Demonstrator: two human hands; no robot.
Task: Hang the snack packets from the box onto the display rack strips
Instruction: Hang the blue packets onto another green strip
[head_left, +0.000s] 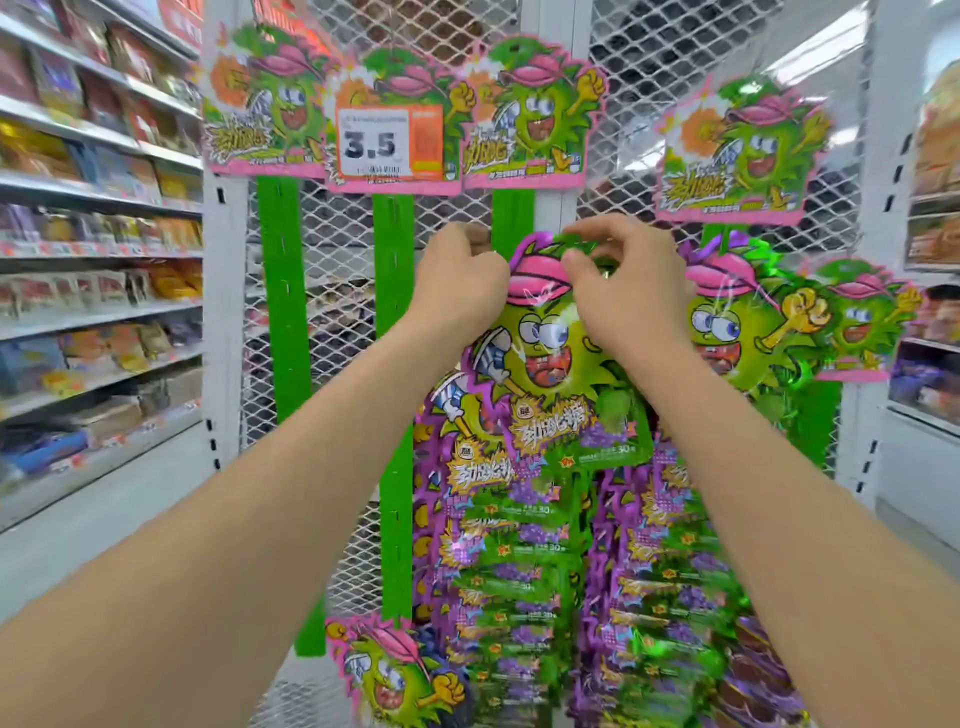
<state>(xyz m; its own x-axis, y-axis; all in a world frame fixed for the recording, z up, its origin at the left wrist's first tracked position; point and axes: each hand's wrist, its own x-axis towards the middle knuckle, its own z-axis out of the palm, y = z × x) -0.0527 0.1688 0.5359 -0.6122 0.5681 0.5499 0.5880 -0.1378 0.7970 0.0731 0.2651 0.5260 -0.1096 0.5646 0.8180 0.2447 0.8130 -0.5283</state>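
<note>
Left grip (462, 283), right grip (618, 291) pinch packet (550, 374) top at centre strip (511, 215); hung packets (519, 551) below; left strips (280, 296) bare.

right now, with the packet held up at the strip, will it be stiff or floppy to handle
Probably floppy: the packet looks like thin glossy film, hanging flat, pinched at its top by the right hand. Likely light, since many hang from one strip. Glare suggests a slick surface.

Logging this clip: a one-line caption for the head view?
Left hand and right hand pinch the top of a green snack packet at a display strip, above hung packets.
</note>
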